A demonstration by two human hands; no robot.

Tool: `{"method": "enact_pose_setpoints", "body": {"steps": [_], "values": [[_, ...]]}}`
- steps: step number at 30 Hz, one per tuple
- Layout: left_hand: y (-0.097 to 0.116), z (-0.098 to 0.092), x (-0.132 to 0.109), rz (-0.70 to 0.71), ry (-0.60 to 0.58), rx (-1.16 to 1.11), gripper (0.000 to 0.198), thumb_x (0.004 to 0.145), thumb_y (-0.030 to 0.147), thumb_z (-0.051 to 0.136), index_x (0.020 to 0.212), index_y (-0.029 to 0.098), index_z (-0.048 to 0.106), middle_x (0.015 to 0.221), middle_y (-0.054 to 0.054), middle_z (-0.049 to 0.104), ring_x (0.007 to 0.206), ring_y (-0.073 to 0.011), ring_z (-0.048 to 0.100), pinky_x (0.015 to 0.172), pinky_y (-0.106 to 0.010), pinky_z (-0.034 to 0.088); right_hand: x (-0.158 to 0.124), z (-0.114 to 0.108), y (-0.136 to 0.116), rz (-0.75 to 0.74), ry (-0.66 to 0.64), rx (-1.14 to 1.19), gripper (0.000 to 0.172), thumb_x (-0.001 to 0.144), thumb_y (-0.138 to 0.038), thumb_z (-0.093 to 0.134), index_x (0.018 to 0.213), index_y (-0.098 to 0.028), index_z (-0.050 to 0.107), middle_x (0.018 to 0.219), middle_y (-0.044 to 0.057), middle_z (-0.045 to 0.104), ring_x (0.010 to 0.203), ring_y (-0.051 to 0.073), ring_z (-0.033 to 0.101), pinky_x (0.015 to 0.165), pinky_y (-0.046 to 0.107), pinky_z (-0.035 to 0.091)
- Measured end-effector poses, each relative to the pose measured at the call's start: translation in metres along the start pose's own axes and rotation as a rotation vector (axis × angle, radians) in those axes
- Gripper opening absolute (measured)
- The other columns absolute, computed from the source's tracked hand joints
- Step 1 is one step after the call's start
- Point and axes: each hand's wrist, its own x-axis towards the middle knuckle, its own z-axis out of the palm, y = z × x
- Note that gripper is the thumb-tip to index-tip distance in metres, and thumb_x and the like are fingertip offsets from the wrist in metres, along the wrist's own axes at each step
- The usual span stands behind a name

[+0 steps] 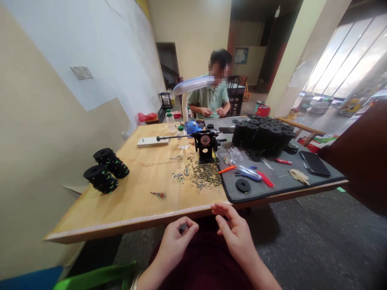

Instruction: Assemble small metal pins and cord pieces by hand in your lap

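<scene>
My left hand [175,239] is curled below the table's front edge, fingers pinched on a small dark part [183,228]. My right hand [234,231] hovers just to its right, fingers loosely bent and apart, tips near the wooden table edge [151,220], holding nothing I can make out. On the table above them lies a scattered pile of small metal pieces [203,174] in front of a black hand-crank winding machine [205,145] with a long rod pointing left.
Two black spools [105,169] lie at the left. A grey mat [281,177] carries a stack of black spools [261,135], scissors [248,173], a black disc [242,185] and a phone [314,163]. A person in a green shirt [213,98] sits at the far end, behind a lamp [190,86].
</scene>
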Motion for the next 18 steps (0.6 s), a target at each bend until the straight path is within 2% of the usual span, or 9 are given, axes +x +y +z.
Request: {"method": "enact_pose_setpoints", "body": {"steps": [3,7,9,13,18], "values": [[0.001,-0.001,-0.004,0.054,-0.017,0.028,0.028,0.077,0.041,0.061,0.064,0.016,0.062,0.059,0.000,0.058,0.058,-0.0144,0.050,0.057,-0.021,0.040,-0.006,0.017,-0.005,-0.067,-0.091,-0.038,0.031,0.087,-0.024,0.052,0.118,-0.021,0.055,0.114,0.012,0.065,0.098,0.023,0.064,0.058,0.024,0.055],[-0.006,-0.006,-0.008,0.115,-0.048,0.081,0.024,0.080,0.038,0.058,0.069,0.017,0.064,0.065,-0.001,0.065,0.063,-0.0169,0.058,0.062,-0.022,0.045,-0.014,0.038,0.001,-0.180,-0.231,-0.190,0.032,0.085,-0.015,0.053,0.117,-0.020,0.056,0.108,0.008,0.067,0.096,0.021,0.064,0.083,0.030,0.051],[-0.011,-0.009,-0.009,0.116,-0.060,0.106,0.023,0.080,0.037,0.058,0.070,0.017,0.064,0.065,-0.001,0.066,0.063,-0.0173,0.059,0.062,-0.023,0.046,-0.015,0.043,0.007,-0.192,-0.244,-0.259,0.030,0.087,-0.015,0.051,0.116,-0.019,0.056,0.107,0.008,0.068,0.096,0.021,0.064,0.085,0.031,0.049],[-0.016,-0.010,-0.008,0.101,-0.079,0.096,0.024,0.080,0.040,0.059,0.073,0.018,0.066,0.070,-0.002,0.069,0.068,-0.0189,0.062,0.066,-0.023,0.048,-0.013,0.043,0.019,-0.169,-0.210,-0.337,0.023,0.090,-0.021,0.048,0.111,-0.018,0.058,0.095,0.008,0.070,0.085,0.020,0.065,0.075,0.027,0.049],[-0.008,-0.007,-0.006,0.085,-0.037,0.075,0.027,0.079,0.042,0.060,0.069,0.017,0.065,0.066,-0.002,0.066,0.065,-0.0177,0.059,0.062,-0.022,0.046,-0.011,0.036,0.026,-0.170,-0.195,-0.420,0.014,0.089,-0.020,0.049,0.094,-0.019,0.061,0.073,0.002,0.066,0.064,0.015,0.060,0.060,0.022,0.042]]}}
